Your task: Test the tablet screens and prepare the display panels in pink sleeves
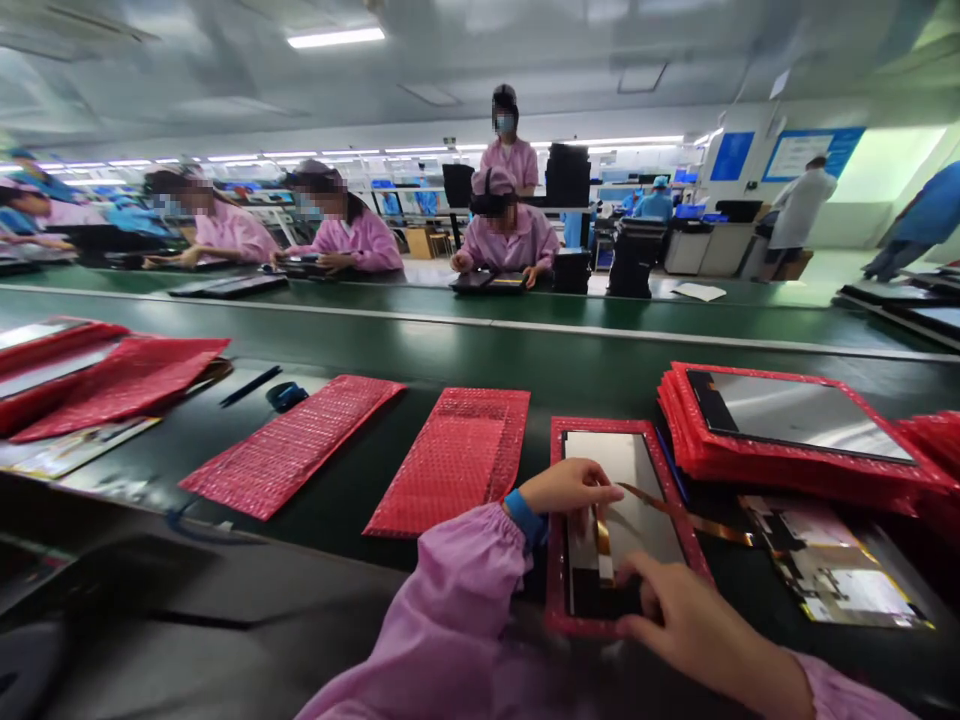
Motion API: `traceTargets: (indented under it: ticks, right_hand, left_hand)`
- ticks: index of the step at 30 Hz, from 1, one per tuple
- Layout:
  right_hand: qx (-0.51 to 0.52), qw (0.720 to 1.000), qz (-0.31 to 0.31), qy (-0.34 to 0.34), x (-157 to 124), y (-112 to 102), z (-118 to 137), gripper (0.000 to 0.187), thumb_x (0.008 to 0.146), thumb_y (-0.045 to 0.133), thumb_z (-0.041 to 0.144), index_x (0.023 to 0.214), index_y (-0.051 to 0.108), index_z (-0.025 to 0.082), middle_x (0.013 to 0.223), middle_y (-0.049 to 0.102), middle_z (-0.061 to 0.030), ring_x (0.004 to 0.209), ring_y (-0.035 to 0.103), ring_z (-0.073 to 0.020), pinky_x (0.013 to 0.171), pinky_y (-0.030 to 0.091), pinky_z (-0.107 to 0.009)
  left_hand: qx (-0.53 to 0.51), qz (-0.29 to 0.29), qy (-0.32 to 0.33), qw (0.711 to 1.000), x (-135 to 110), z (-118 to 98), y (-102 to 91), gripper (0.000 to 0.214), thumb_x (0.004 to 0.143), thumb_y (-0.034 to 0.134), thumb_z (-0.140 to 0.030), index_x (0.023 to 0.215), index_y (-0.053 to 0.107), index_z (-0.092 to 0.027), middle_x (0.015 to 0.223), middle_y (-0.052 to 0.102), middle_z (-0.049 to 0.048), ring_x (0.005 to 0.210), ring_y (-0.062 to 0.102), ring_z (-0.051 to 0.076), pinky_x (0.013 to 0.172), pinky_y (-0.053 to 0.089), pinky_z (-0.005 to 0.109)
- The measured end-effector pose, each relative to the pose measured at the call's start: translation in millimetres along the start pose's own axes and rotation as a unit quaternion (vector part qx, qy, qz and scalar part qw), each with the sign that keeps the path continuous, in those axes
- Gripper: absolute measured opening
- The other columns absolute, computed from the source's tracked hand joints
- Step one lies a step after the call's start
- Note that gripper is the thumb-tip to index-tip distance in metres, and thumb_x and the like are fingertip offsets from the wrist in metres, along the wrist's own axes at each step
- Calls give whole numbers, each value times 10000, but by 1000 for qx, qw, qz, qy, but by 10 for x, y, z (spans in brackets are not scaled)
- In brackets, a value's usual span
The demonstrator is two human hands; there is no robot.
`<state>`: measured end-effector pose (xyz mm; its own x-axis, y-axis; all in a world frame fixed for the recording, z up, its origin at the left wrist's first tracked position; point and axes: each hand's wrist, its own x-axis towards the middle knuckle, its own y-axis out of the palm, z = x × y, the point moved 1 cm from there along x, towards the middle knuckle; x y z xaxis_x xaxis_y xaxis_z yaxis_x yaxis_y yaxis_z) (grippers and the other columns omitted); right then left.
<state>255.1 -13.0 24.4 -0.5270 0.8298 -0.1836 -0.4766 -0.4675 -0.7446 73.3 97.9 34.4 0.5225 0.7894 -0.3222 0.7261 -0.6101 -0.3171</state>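
A flat screen panel [626, 462] lies on a red bubble-wrap bag [679, 510] in front of me. Over it, my left hand [574, 488], with a blue band at the wrist, pinches a copper-coloured flex cable [604, 540]. One end of the cable hangs down toward the panel's dark lower strip; a copper ribbon also runs right, toward a board with silver and yellow parts [840, 572]. At the panel's lower right, my right hand [686, 615] is slightly blurred, thumb and forefinger apart, close to the cable's pale end. Whether it touches the panel is unclear.
Two red bubble-wrap bags [296, 445] [457, 455] lie to the left. A stack of red bags [750, 455] with a panel [810, 410] on top stands right. More bags [127, 380] and a dark pen-like tool [251, 386] are far left. Co-workers [506, 240] sit across the green bench [360, 335].
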Motion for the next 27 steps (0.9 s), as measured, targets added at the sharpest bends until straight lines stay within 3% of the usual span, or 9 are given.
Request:
traceTargets:
  ticks: [2, 7, 12, 19, 20, 22, 23, 25, 27]
  right_hand:
    - [49, 998, 24, 27, 87, -15, 85, 274, 746, 688, 35, 965, 573, 153, 569, 517, 86, 566, 536, -156, 515, 289, -259]
    - [81, 994, 52, 60, 243, -35, 141, 317, 681, 697, -14, 896, 537, 155, 540, 465, 111, 500, 457, -115, 458, 254, -242]
    - [88, 990, 69, 83, 276, -39, 111, 311, 693, 710, -5, 888, 526, 153, 528, 462, 114, 489, 446, -108, 439, 249, -236]
    - [71, 994, 51, 62, 197, 41, 101, 304, 718, 708, 7, 905, 533, 171, 514, 467, 114, 494, 478, -124, 463, 270, -239]
    - [64, 996, 32, 44, 177, 18, 84, 276, 752, 702, 35, 923, 536, 175, 527, 484, 108, 510, 499, -130, 488, 299, -242]
    - [3, 997, -72, -9, 156, -109, 9, 150, 873, 646, 164, 974, 538, 188, 604, 555, 77, 570, 555, -142, 560, 388, -244]
    - [-46, 988, -145, -32, 160, -210, -50, 94, 936, 578, 234, 1008, 535, 191, 685, 608, 49, 631, 594, -149, 616, 435, -244]
    - [-160, 946, -279, -44, 215, -449, -202, 162, 1004, 437, 301, 1067, 532, 184, 905, 681, -26, 795, 655, -170, 721, 493, -259]
    - [-231, 921, -313, -2, 341, -663, -367, 196, 1003, 396, 235, 1095, 549, 155, 1038, 684, -102, 911, 668, -231, 743, 504, -312]
  left_hand:
    - [-8, 25, 19, 999, -49, 21, 3, 555, 604, 788, -594, 901, 631, -152, 677, 640, -27, 470, 552, 88, 484, 388, 209]
    - [-17, 50, 45, 998, -67, 60, 3, 344, 674, 786, -349, 914, 662, -137, 672, 641, -32, 502, 562, 79, 515, 402, 201]
    - [-36, 80, 52, 995, -23, 89, 15, 414, 662, 781, -363, 991, 686, -130, 630, 603, -43, 458, 572, 94, 463, 426, 208]
    - [-43, 73, 57, 995, 8, 122, 39, 435, 690, 712, -282, 1097, 670, -136, 767, 623, -14, 455, 578, 88, 454, 453, 221]
    - [-39, 64, 56, 996, 11, 125, 39, 443, 705, 681, -256, 1130, 658, -135, 763, 620, -15, 453, 580, 89, 454, 450, 218]
    - [-22, 34, 60, 997, 21, 126, 35, 480, 729, 631, -224, 1199, 624, -127, 722, 609, -24, 449, 577, 90, 458, 436, 206]
    - [-11, 13, 65, 998, 26, 124, 32, 498, 737, 616, -215, 1226, 609, -123, 711, 607, -25, 457, 573, 88, 467, 429, 200]
    - [21, -40, 80, 996, 38, 110, 21, 499, 755, 597, -213, 1243, 606, -109, 709, 614, -17, 504, 567, 90, 505, 420, 198]
    - [60, -99, 95, 989, 44, 86, 12, 464, 768, 578, -214, 1214, 641, -102, 744, 644, 7, 572, 558, 102, 549, 412, 206]
